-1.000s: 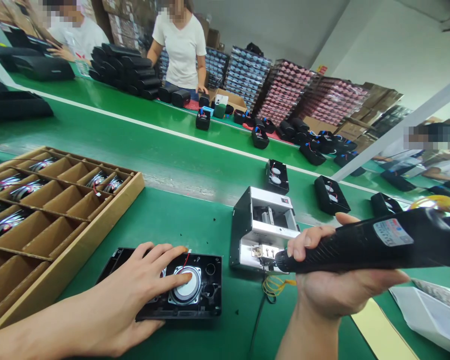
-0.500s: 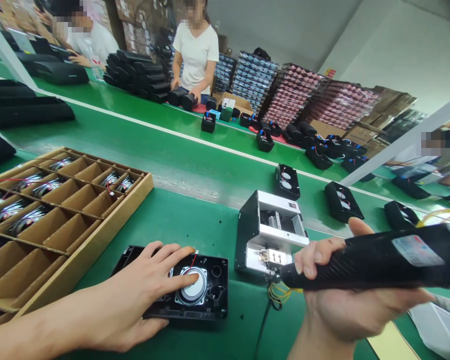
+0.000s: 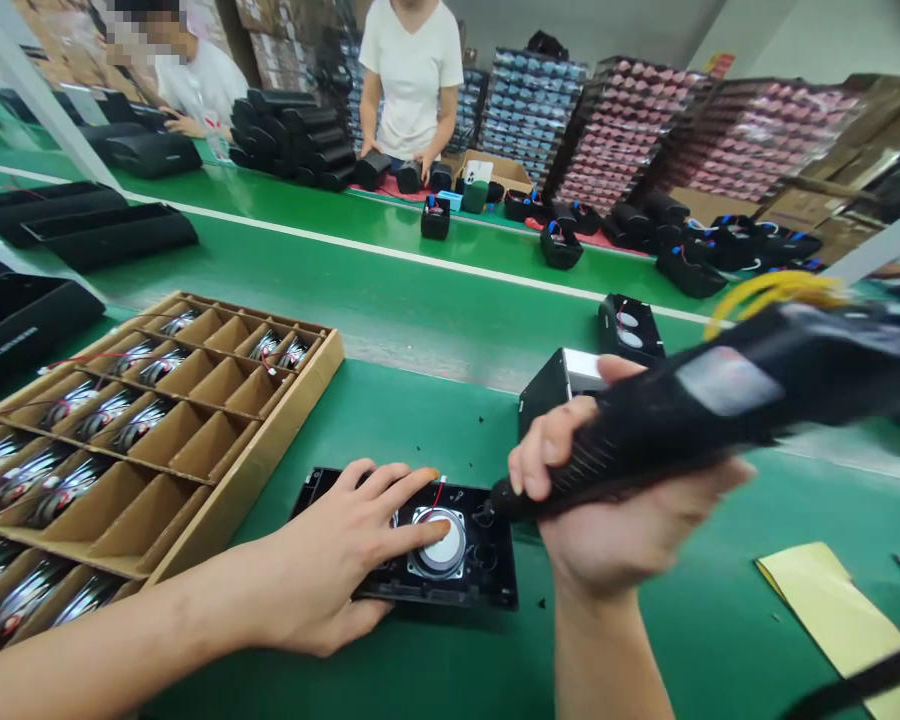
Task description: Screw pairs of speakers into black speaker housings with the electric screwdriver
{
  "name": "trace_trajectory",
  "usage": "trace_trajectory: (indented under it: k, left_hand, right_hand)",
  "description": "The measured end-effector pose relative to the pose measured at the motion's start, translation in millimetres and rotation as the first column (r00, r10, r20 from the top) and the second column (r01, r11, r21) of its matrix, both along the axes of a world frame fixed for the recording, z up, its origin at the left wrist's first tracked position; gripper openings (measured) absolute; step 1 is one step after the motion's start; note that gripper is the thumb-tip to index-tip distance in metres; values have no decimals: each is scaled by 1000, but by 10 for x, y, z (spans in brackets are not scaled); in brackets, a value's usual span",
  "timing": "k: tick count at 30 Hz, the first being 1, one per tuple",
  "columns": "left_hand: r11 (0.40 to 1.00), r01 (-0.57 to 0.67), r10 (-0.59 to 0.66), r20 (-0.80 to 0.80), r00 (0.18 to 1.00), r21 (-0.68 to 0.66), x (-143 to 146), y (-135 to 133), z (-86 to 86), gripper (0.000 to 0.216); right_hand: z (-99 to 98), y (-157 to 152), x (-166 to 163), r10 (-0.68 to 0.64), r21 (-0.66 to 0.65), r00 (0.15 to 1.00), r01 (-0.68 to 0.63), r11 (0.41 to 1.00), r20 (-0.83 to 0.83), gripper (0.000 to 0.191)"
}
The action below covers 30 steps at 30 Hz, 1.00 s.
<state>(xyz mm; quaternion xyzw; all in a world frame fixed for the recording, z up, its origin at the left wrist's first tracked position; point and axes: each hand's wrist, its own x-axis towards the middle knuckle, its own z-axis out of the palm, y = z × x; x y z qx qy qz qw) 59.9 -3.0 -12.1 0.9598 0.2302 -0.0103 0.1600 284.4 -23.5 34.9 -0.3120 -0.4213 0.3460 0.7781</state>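
The left hand (image 3: 337, 560) lies flat, fingers spread, pinning the speaker panel (image 3: 427, 545) on the near desk (image 3: 390, 420); the right hand (image 3: 615, 520), grip closed around the electric screwdriver (image 3: 690, 410), angles its tip at the panel's right edge.

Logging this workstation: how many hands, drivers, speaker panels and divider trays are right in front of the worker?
Hands: 2, left hand and right hand
Electric screwdriver: 1
Black speaker panel: 1
Cardboard divider tray: 1
Total: 5
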Motion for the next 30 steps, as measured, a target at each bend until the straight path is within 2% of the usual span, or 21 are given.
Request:
trace_trajectory:
  k: [6, 30]
  left_hand:
    - [1000, 12, -12, 7, 1000, 14, 24, 11, 7, 84]
    - [999, 30, -30, 19, 999, 30, 0, 37, -25, 83]
  right_hand:
    - [-278, 96, -93, 58, -55, 998, -59, 997, -12, 71]
    - [-517, 207, -44, 98, 1, 992, -99, 995, 81, 61]
